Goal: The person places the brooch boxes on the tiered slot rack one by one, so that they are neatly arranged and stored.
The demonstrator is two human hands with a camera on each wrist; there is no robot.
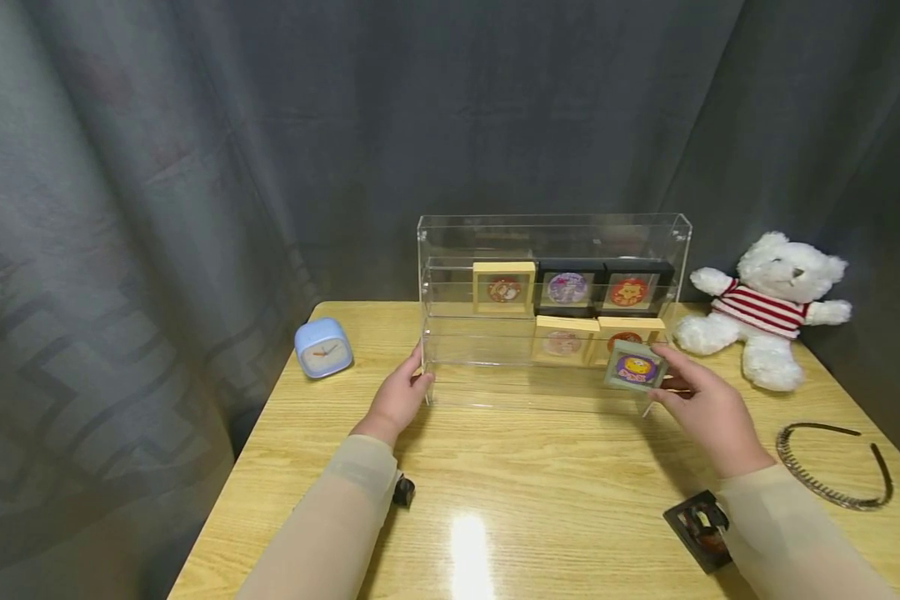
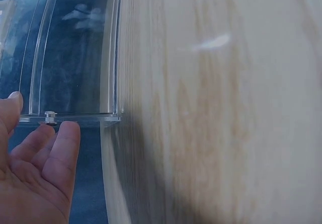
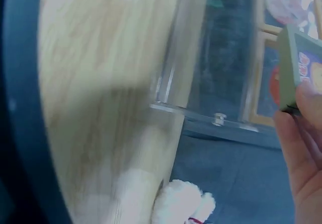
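A clear acrylic display rack (image 1: pixel 495 385) with stepped shelves stands on the table. My left hand (image 1: pixel 401 397) holds its left side panel low down, thumb on one face and fingertips on the other in the left wrist view. My right hand (image 1: pixel 708 414) pinches a small green square frame (image 1: pixel 635 366) with a purple and yellow round badge, tilted in front of the rack's lower right. Three framed badges, one pale yellow (image 1: pixel 504 288) and two black, line an upper shelf. Two cream frames (image 1: pixel 566 340) sit one shelf lower, the right one partly hidden by the green frame.
A dark square frame (image 1: pixel 697 531) lies near my right sleeve. At the right are a toothed headband (image 1: pixel 832 500) and a white teddy bear (image 1: pixel 772 304) in a striped sweater. A blue clock (image 1: pixel 323 347) stands left of the rack, with a grey curtain (image 1: pixel 540 108) behind.
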